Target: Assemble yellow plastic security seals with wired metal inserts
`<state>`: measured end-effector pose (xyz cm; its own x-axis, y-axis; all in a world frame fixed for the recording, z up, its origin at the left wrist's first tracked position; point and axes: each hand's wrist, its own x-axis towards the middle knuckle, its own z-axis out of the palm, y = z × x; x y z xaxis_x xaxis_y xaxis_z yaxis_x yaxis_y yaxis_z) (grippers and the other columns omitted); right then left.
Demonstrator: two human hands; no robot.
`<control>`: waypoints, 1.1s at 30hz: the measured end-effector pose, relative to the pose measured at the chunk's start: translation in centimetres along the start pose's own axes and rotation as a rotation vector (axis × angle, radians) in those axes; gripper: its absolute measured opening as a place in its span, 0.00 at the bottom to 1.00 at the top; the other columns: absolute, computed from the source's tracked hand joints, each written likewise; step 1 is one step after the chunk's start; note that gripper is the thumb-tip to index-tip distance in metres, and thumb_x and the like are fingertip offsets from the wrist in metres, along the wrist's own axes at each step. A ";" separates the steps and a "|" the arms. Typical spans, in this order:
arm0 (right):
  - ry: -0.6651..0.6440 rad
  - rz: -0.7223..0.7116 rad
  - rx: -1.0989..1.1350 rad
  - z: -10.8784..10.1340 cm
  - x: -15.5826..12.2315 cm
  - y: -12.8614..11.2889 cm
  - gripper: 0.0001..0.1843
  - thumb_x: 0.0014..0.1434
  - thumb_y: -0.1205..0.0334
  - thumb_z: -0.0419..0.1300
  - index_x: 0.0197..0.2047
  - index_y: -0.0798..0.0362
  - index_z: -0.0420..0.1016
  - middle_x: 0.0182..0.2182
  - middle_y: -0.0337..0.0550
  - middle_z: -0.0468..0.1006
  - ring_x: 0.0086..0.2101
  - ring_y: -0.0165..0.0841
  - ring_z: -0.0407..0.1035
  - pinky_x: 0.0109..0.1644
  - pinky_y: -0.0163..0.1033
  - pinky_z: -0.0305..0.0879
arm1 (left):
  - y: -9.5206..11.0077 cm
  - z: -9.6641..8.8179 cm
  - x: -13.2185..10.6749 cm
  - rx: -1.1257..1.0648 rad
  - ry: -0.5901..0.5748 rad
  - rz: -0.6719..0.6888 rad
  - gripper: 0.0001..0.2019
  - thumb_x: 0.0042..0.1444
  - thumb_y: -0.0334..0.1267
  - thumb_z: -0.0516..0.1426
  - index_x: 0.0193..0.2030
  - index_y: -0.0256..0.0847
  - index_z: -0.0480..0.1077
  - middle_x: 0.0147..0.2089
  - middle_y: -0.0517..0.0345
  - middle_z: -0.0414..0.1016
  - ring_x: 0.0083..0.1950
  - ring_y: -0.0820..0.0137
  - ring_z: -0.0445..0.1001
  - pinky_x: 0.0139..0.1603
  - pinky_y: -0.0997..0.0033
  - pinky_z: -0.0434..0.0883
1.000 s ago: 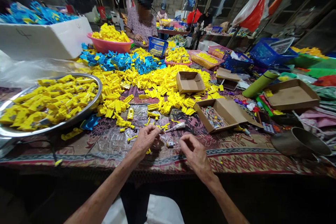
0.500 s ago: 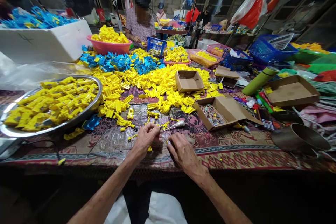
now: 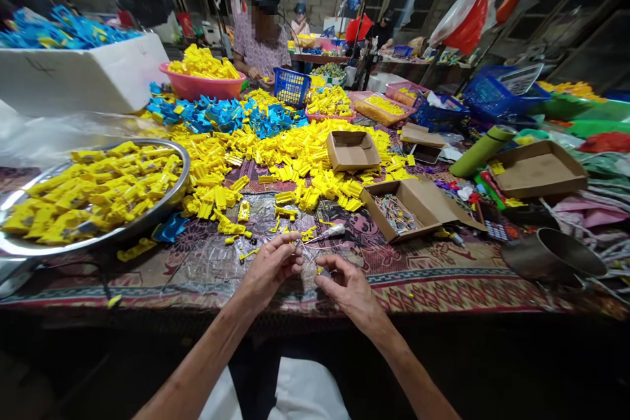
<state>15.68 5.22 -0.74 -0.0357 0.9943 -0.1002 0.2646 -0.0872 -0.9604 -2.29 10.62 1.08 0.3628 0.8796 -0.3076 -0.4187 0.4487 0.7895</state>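
Near the table's front edge, my left hand (image 3: pixel 275 264) is closed in a pinch on thin wires (image 3: pixel 309 251). These wires run across the gap to my right hand (image 3: pixel 348 285), whose thumb and forefinger pinch a small part with a yellow spot (image 3: pixel 319 270). The small part's kind is too tiny to make out. Just beyond the hands lies a thin tool with a whitish, clear handle (image 3: pixel 335 230). Loose yellow plastic pieces (image 3: pixel 237 228) are scattered on the patterned cloth (image 3: pixel 197 269) to the left of my left hand.
A metal basin (image 3: pixel 183 174) of yellow parts stands at left. Yellow parts (image 3: pixel 295 151) are heaped ahead. An open cardboard box (image 3: pixel 386 226) of wires sits right of centre, and a metal cup (image 3: pixel 551 256) farther right. Across the table sits a person (image 3: pixel 263 46).
My hands have turned and their fingers have opened up slightly, so the wires between them show more. The right hand has lifted a little, revealing the small part. The view has shifted slightly.
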 end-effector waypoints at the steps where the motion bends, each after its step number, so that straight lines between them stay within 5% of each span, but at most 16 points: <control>1: -0.015 0.023 0.035 0.2 0.0 0.1 0.14 0.55 0.60 0.62 0.45 0.52 0.74 0.28 0.35 0.71 0.23 0.26 0.57 0.26 0.33 0.54 | 0.0 -0.1 -0.3 -0.017 0.011 -0.009 0.16 0.53 0.33 0.63 0.48 0.36 0.71 0.32 0.59 0.74 0.29 0.77 0.74 0.30 0.80 0.73; 10: -0.040 0.035 0.214 0.9 -1.0 -1.0 0.16 0.54 0.57 0.63 0.45 0.52 0.77 0.28 0.36 0.72 0.26 0.27 0.61 0.28 0.33 0.57 | -0.3 -0.5 -2.3 -0.150 0.101 -0.070 0.18 0.50 0.33 0.66 0.47 0.41 0.68 0.34 0.61 0.77 0.29 0.77 0.76 0.30 0.81 0.74; 20: -0.105 0.142 0.380 0.7 -2.3 -2.6 0.21 0.55 0.57 0.63 0.52 0.53 0.73 0.27 0.36 0.75 0.25 0.27 0.65 0.32 0.34 0.62 | -1.2 -0.3 -2.6 -0.011 0.087 0.038 0.19 0.51 0.39 0.65 0.46 0.40 0.64 0.36 0.59 0.77 0.28 0.78 0.73 0.31 0.79 0.72; 24: -0.124 0.158 0.464 0.9 -2.5 -2.9 0.22 0.54 0.55 0.65 0.51 0.52 0.73 0.29 0.38 0.76 0.26 0.28 0.67 0.30 0.33 0.63 | -1.1 0.2 -2.5 0.180 0.161 0.061 0.21 0.51 0.43 0.64 0.49 0.40 0.65 0.35 0.58 0.77 0.28 0.75 0.74 0.31 0.74 0.73; 28: -0.067 0.189 0.467 0.9 -2.4 -2.9 0.22 0.51 0.55 0.67 0.48 0.52 0.74 0.30 0.38 0.76 0.27 0.29 0.69 0.27 0.32 0.62 | -1.0 0.4 -2.8 0.541 0.242 0.242 0.19 0.52 0.44 0.63 0.49 0.42 0.69 0.40 0.56 0.77 0.31 0.71 0.75 0.30 0.73 0.71; 33: -0.071 0.169 0.380 1.3 -2.1 -2.8 0.21 0.53 0.55 0.66 0.48 0.54 0.74 0.22 0.36 0.76 0.19 0.25 0.64 0.24 0.31 0.60 | -1.0 0.7 -3.9 0.666 0.066 0.194 0.13 0.57 0.47 0.59 0.33 0.38 0.75 0.28 0.58 0.74 0.28 0.72 0.71 0.26 0.77 0.65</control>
<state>13.73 3.33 1.76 -0.0922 0.9587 -0.2690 -0.1014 -0.2778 -0.9553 -2.70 6.63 1.83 0.2731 0.9514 -0.1425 0.1368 0.1082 0.9847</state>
